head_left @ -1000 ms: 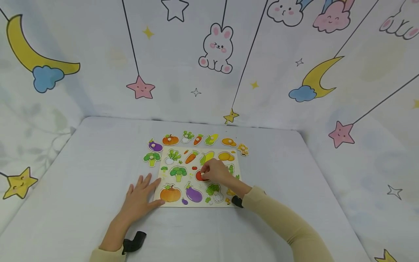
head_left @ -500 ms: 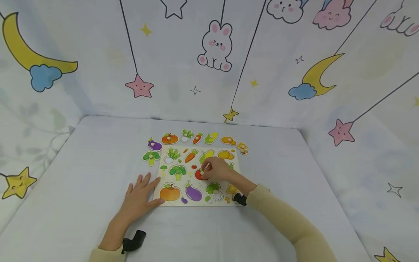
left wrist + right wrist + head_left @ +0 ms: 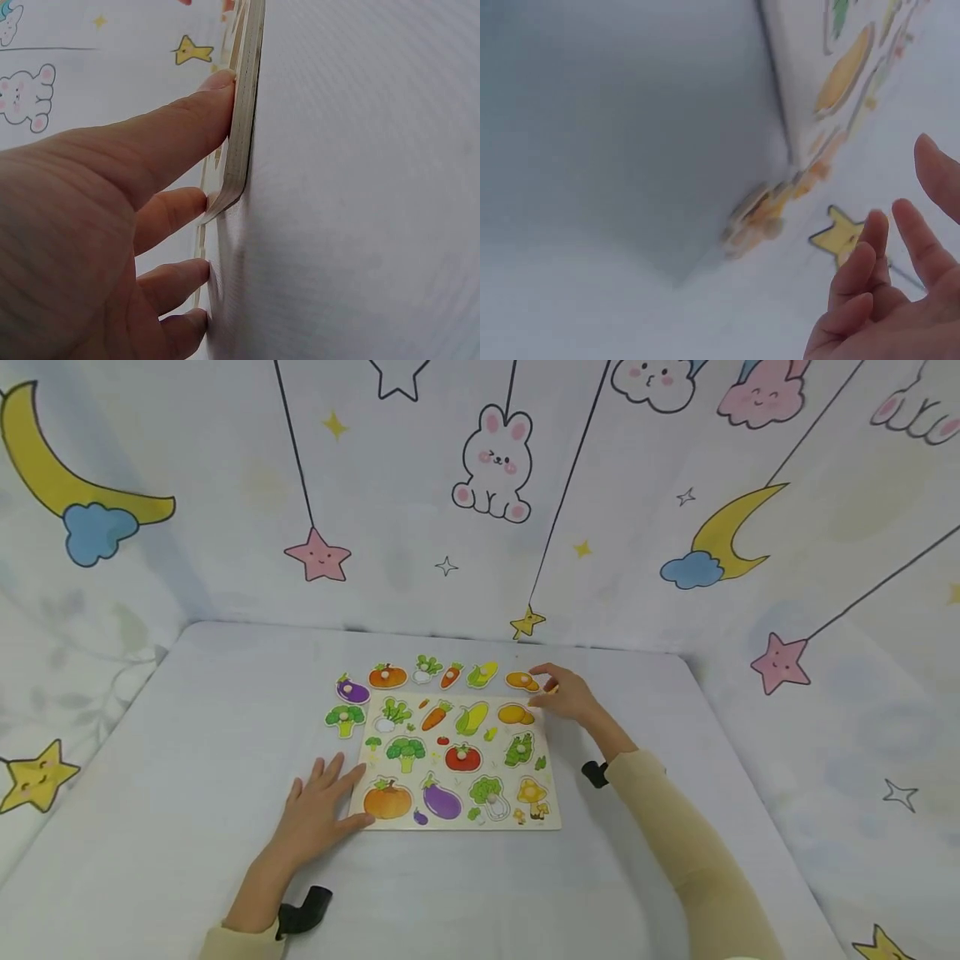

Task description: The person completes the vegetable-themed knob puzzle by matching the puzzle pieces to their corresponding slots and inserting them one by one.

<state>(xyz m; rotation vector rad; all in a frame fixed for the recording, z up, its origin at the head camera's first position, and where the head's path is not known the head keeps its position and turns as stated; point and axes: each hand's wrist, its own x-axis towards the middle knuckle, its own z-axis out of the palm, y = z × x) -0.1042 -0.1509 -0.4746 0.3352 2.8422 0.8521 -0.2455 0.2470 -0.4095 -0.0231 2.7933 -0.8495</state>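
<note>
A pale vegetable puzzle board (image 3: 555, 760) lies on the white table. My left hand (image 3: 315, 814) rests at its left side, fingers spread, thumb on the front left corner; the left wrist view shows that thumb (image 3: 172, 135) against the board's edge. Over the back right corner hovers my right hand (image 3: 573, 697), thumb and fingers apart. Beneath it is the mushroom piece (image 3: 751, 221), mostly hidden in the head view, apart from the fingers in the right wrist view. The potato piece (image 3: 522, 682) lies just left of those fingertips. A tomato piece (image 3: 462, 757) with a knob sits in the board.
Behind the board lie knobbed pumpkin (image 3: 387, 676), radish (image 3: 426, 669), carrot (image 3: 452, 676) and corn (image 3: 482, 674) pieces. Eggplant (image 3: 352, 689) and broccoli (image 3: 345, 720) pieces lie off its left corner. Asparagus (image 3: 519, 749) and a leafy green (image 3: 489, 797) sit in the board. A printed cloth wall stands behind.
My right hand has let go of the tomato piece, which stays in the board, and has moved back and right to the mushroom piece. My left hand has stayed in place.
</note>
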